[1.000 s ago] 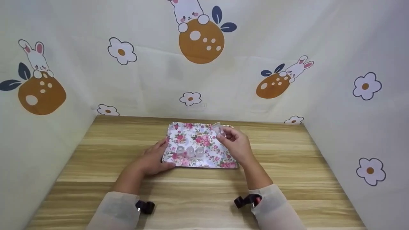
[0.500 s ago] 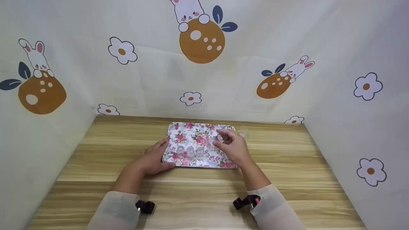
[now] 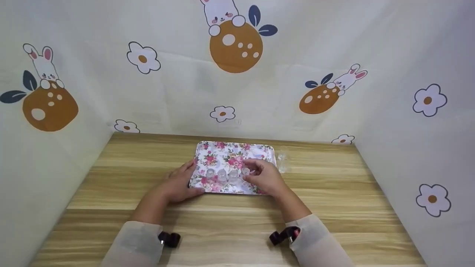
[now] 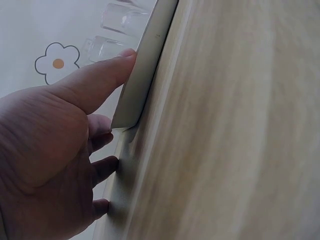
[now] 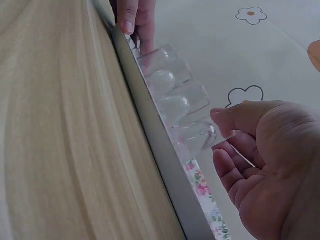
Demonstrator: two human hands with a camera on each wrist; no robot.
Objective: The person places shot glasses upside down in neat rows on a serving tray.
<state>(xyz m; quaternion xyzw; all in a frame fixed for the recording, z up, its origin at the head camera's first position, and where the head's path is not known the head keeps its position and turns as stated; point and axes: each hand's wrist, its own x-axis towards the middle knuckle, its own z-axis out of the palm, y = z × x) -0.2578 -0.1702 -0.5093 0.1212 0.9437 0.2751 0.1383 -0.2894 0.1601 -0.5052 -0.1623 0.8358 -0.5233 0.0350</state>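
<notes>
A floral tray (image 3: 230,148) lies on the wooden table. My left hand (image 3: 178,185) holds its front left corner, thumb over the front rim (image 4: 142,75) and fingers along the left side. Several small clear cups stand in a row along the tray's front: the leftmost cup (image 3: 210,173), a second cup (image 3: 222,175) and a third cup (image 3: 233,175). At the row's right end my right hand (image 3: 265,178) pinches another clear cup (image 5: 192,140) near its top with thumb and fingers. Its base is at the tray surface; whether it bears on it I cannot tell.
Beyond the tray's right edge, more clear cups (image 3: 282,163) stand on the wooden table (image 3: 326,185), hard to make out. A pale patterned cloth (image 3: 178,92) walls the table at the back and both sides.
My right hand has carried a clear cup from the tray's back right down and left to the end of the row, turning it upright. The left hand has stayed at its corner.
</notes>
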